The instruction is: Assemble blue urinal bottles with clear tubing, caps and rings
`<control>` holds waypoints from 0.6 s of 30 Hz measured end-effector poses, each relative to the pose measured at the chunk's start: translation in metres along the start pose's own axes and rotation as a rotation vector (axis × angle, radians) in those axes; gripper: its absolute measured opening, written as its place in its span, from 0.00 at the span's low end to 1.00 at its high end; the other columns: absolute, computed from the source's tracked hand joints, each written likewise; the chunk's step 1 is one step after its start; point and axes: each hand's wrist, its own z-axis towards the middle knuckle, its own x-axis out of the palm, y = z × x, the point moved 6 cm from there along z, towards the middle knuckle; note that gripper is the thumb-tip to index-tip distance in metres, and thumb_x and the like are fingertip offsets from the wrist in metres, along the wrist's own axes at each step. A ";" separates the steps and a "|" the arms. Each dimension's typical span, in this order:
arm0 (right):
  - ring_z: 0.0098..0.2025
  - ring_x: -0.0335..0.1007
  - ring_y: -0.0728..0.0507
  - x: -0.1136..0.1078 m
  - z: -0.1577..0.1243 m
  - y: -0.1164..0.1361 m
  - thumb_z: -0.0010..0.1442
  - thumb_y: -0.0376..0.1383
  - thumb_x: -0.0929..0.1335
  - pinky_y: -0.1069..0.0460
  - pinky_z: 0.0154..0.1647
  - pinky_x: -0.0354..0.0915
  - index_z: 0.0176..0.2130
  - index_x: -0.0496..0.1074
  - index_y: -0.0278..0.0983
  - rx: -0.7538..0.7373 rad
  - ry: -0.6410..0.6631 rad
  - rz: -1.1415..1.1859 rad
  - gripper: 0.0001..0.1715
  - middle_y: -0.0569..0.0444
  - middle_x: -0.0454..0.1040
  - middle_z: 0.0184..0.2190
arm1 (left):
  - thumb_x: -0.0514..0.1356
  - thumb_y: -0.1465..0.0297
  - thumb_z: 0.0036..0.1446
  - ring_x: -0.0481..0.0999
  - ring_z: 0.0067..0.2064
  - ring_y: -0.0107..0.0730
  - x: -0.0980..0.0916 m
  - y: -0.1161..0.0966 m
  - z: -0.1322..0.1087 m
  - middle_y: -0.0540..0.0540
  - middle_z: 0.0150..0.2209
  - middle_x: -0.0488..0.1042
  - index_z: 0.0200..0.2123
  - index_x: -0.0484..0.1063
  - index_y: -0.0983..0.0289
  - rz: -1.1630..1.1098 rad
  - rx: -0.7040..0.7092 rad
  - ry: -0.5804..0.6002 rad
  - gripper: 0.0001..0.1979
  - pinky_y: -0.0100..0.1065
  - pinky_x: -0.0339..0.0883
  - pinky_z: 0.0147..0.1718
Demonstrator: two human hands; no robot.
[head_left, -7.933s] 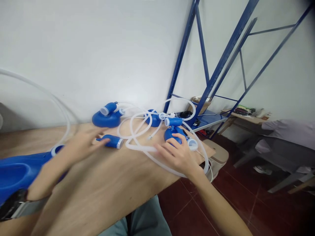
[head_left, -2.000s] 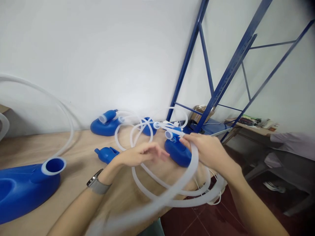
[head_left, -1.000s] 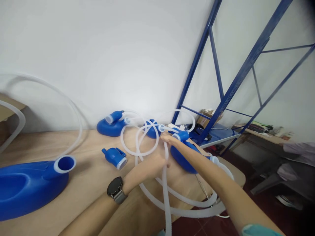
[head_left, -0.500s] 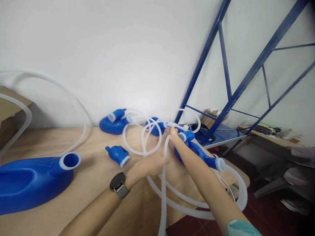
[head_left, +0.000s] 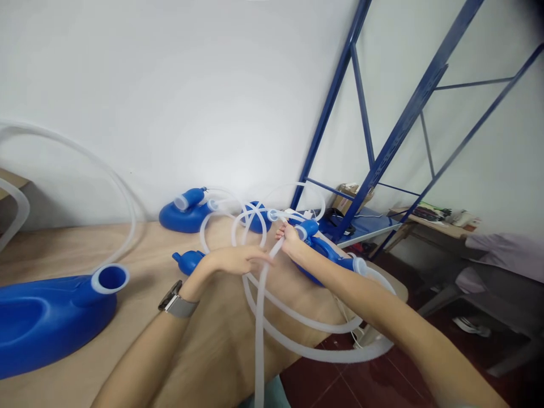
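Observation:
My right hand [head_left: 289, 238] is closed around a translucent white plastic hose [head_left: 260, 340], which runs down from it past the table's front edge. My left hand [head_left: 236, 259], wearing a watch, lies beside that hose with fingers stretched out and slightly blurred. Its fingertips cross the hose; whether they touch it I cannot tell. Just beyond my right hand is a blue plastic bottle [head_left: 257, 221] with a white collar. Another blue bottle [head_left: 325, 249] is partly behind my right forearm. Left of my left hand lies a small blue spouted piece [head_left: 187, 262], partly covered.
A large blue bottle [head_left: 51, 323] lies at the left, and another blue bottle [head_left: 185, 218] stands by the wall. Looped hoses [head_left: 314, 354] spread over the wooden table [head_left: 148, 255] and its right edge. A blue metal rack [head_left: 327, 113] rises at right, with a person's sleeve [head_left: 501, 252] beyond.
The view has shifted right. My left hand has moved up, its fingers now stretched across the hose and partly covering the small blue piece. My right hand still grips the hose.

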 end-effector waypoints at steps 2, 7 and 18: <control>0.40 0.07 0.68 0.000 -0.028 -0.012 0.74 0.42 0.31 0.66 0.45 0.16 0.68 0.43 0.28 0.006 0.046 0.016 0.39 0.71 0.48 0.26 | 0.53 0.72 0.68 0.69 0.63 0.37 -0.008 -0.004 -0.005 0.57 0.66 0.68 0.67 0.69 0.62 -0.016 0.045 -0.068 0.25 0.30 0.63 0.57; 0.42 0.04 0.55 -0.006 -0.108 -0.040 0.73 0.47 0.34 0.56 0.51 0.23 0.73 0.35 0.31 -0.002 0.111 0.085 0.40 0.71 0.50 0.27 | 0.52 0.61 0.72 0.69 0.64 0.37 -0.013 -0.001 -0.002 0.61 0.67 0.66 0.72 0.61 0.67 -0.115 -0.062 -0.234 0.30 0.32 0.60 0.61; 0.36 0.02 0.61 0.043 -0.215 -0.129 0.65 0.55 0.42 0.59 0.37 0.14 0.78 0.31 0.39 -0.092 0.172 0.248 0.50 0.75 0.48 0.26 | 0.45 0.46 0.72 0.74 0.54 0.45 0.041 -0.011 0.044 0.64 0.53 0.74 0.78 0.42 0.68 -0.295 -0.092 -0.280 0.44 0.44 0.60 0.62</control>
